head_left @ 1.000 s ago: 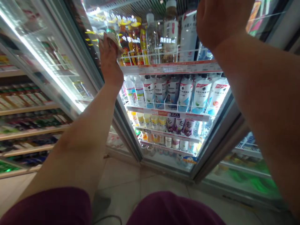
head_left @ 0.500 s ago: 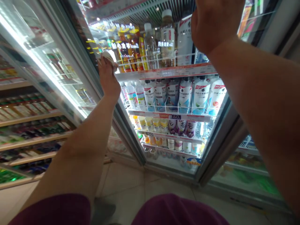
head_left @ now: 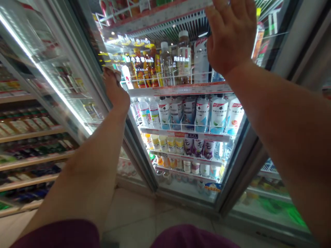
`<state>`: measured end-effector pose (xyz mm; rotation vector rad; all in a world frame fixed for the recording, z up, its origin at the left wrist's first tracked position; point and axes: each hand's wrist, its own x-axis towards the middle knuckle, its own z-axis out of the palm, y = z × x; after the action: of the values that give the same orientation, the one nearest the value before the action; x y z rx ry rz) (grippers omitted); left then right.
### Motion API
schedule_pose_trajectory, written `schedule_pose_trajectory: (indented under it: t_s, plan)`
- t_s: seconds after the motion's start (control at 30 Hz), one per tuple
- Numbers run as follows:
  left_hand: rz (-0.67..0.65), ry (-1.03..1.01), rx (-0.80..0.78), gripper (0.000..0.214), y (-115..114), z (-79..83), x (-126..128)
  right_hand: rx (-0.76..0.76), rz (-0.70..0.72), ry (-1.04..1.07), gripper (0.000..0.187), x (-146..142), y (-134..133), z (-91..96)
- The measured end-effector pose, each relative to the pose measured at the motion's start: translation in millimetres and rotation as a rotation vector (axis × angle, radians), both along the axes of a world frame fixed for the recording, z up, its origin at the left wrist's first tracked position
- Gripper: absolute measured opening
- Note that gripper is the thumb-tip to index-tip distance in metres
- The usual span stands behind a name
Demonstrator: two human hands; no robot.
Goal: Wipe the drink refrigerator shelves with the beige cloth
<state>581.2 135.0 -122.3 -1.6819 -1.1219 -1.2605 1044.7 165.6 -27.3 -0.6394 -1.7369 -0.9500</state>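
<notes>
My left hand point(head_left: 116, 91) is at the left edge of a glass fridge door point(head_left: 186, 191), closed around a folded pale cloth point(head_left: 117, 74) that lies against the glass by the frame. Only part of the cloth shows past the fingers. Higher up on the right, my right hand point(head_left: 231, 38) rests palm-forward on or just before the glass, fingers stretched out and holding nothing. Its fingertips reach the top of the picture. Behind the glass, between the hands, stand a tall clear bottle with a white cap point(head_left: 183, 57) and several yellow-capped bottles point(head_left: 147, 67).
White-labelled drink bottles point(head_left: 202, 113) fill the shelf below, with small cups and bottles point(head_left: 172, 144) lower down. Another lit glass door point(head_left: 49, 65) stands to the left, beside open bottle shelves point(head_left: 31, 125). Tiled floor point(head_left: 134, 212) lies in front.
The view has tilted up, so the shelves sit lower in the picture. My left hand with the cloth has shifted slightly left along the glass. More of my right hand's fingers now shows.
</notes>
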Motion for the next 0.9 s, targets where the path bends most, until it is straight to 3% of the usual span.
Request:
schedule_pose_trajectory:
  t_s: [0.1,0.17,0.23,0.33,0.4,0.47,0.57,0.63,0.7,0.83,0.9]
  plan:
    - [0.099,-0.177,0.118,0.08,-0.3,-27.7,24.5,0.008,0.005,0.0,0.054,-0.6,2.4,-0.2]
    - [0.13,-0.22,0.133,0.083,0.9,-37.3,34.4,-0.017,0.003,-0.008,0.054,-1.0,1.8,0.3]
    - [0.138,-0.229,0.127,0.085,3.6,-27.7,33.7,-0.036,-0.004,-0.011,0.055,-1.2,-0.1,1.4]
    - [0.13,-0.209,0.074,0.09,7.5,3.2,29.5,-0.072,-0.02,0.007,0.055,-1.5,-3.0,3.7]
    - [0.082,-0.151,0.031,0.089,6.9,10.1,41.5,-0.114,-0.02,0.02,0.056,-2.3,-4.1,4.8]
    - [0.022,-0.086,0.01,0.082,2.2,-2.9,69.9,-0.142,-0.013,0.024,0.057,-3.4,-4.6,5.3]
    - [-0.036,-0.003,-0.039,0.068,-8.0,-36.8,119.6,-0.143,-0.003,0.023,0.057,-4.6,-4.1,5.1]
    - [-0.041,0.045,-0.045,0.062,-11.1,-43.3,135.2,-0.139,-0.005,0.028,0.056,-4.0,-4.1,4.6]
    - [-0.035,0.062,-0.042,0.059,-7.8,-26.7,130.1,-0.111,-0.009,0.018,0.054,-1.5,-5.5,3.6]
    - [-0.032,0.02,-0.031,0.059,10.2,27.8,102.9,-0.077,0.003,-0.048,0.053,5.8,-10.7,1.3]
    - [-0.03,0.046,-0.023,0.059,14.5,30.0,111.3,-0.068,0.012,-0.056,0.053,7.9,-11.7,0.7]
